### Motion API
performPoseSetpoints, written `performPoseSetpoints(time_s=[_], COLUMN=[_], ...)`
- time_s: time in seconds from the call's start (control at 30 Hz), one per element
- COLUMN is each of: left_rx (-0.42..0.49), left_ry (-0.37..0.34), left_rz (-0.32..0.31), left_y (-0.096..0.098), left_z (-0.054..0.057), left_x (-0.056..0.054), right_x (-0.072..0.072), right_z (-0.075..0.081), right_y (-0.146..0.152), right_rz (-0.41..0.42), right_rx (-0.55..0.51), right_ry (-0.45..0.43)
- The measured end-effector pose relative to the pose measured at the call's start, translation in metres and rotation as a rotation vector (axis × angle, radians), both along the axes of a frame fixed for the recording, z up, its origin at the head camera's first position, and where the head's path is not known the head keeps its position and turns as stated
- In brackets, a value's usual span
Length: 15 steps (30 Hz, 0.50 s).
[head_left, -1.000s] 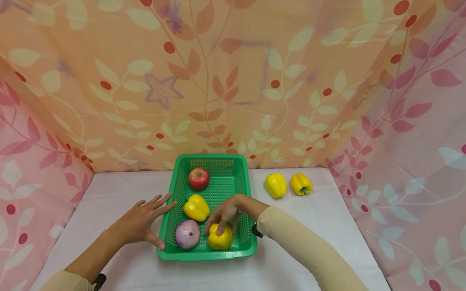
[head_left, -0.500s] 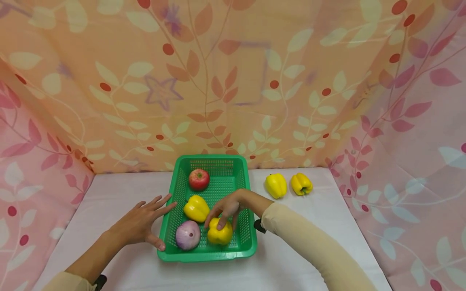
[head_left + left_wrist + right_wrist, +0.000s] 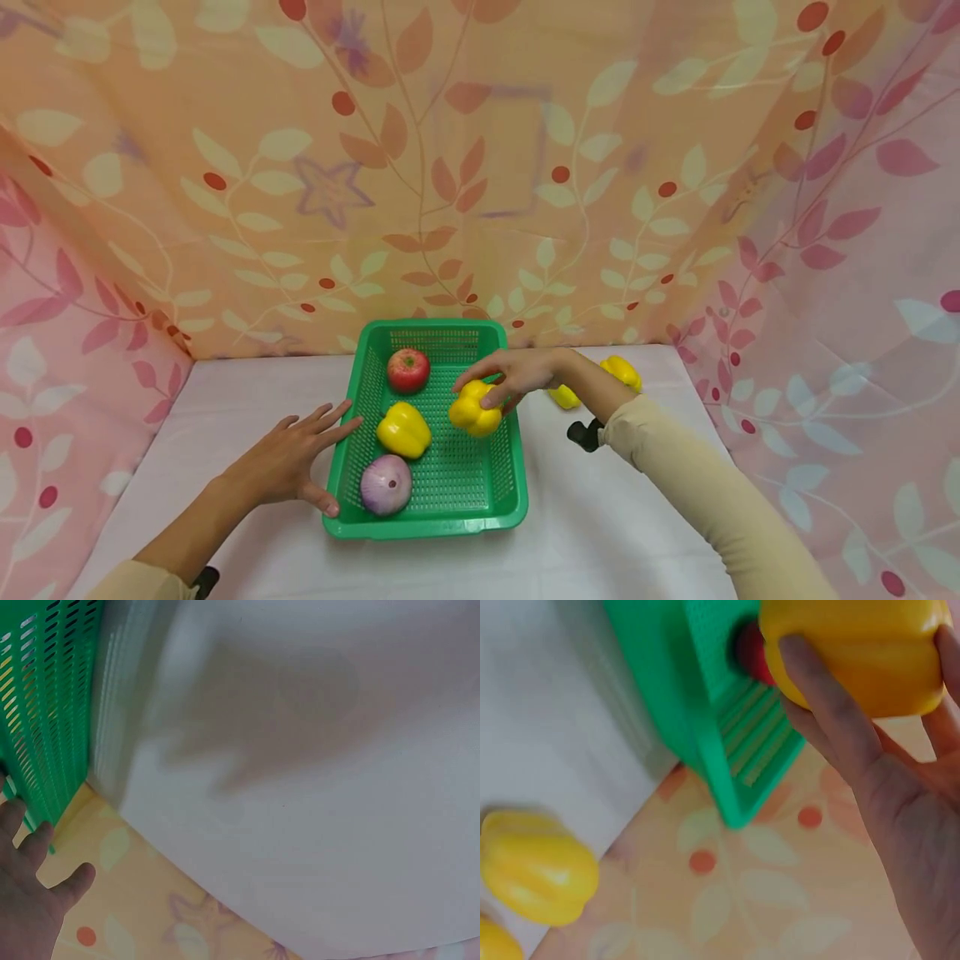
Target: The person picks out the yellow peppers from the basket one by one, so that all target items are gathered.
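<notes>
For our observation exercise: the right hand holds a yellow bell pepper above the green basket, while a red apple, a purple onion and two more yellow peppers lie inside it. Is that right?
Not quite. The head view shows only one yellow pepper inside the green basket, beside the red apple and purple onion. The right hand does hold a yellow bell pepper above it.

A basket (image 3: pixel 427 521) is set mid-table (image 3: pixel 247 383), with an apple (image 3: pixel 408 369) at its back, a pepper (image 3: pixel 403 430) in the middle and an onion (image 3: pixel 386 484) in front. Another pepper (image 3: pixel 474 410) is held above its right wall; two more peppers (image 3: pixel 624 370) are seen on the table to the right.
</notes>
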<state>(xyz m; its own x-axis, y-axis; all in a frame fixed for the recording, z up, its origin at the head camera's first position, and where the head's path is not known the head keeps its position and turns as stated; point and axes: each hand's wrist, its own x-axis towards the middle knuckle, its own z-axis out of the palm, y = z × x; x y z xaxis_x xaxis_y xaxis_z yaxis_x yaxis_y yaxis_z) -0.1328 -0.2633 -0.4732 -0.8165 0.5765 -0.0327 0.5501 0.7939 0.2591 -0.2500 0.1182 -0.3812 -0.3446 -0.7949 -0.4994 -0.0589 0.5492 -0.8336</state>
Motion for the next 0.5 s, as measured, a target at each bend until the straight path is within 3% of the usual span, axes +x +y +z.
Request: performPoseSetpoints(time_s=[0.2,0.4,0.5], left_rx=[-0.005,-0.007,-0.006], left_ry=[0.0,0.007,0.011], left_rz=[-0.001,-0.006,-0.007], left_y=[0.0,-0.001,-0.001], left_z=[0.0,-0.001,-0.001], left_x=[0.0,0.0,0.0], right_x=[-0.012,-0.015,-0.011], right_z=[0.011,0.004,0.001], right_y=[0.041,0.082,0.107], right_rz=[-0.193,-0.384,-0.455], right_rx=[-0.104,-0.155,-0.169], right_ry=[0.058,0.152,0.151])
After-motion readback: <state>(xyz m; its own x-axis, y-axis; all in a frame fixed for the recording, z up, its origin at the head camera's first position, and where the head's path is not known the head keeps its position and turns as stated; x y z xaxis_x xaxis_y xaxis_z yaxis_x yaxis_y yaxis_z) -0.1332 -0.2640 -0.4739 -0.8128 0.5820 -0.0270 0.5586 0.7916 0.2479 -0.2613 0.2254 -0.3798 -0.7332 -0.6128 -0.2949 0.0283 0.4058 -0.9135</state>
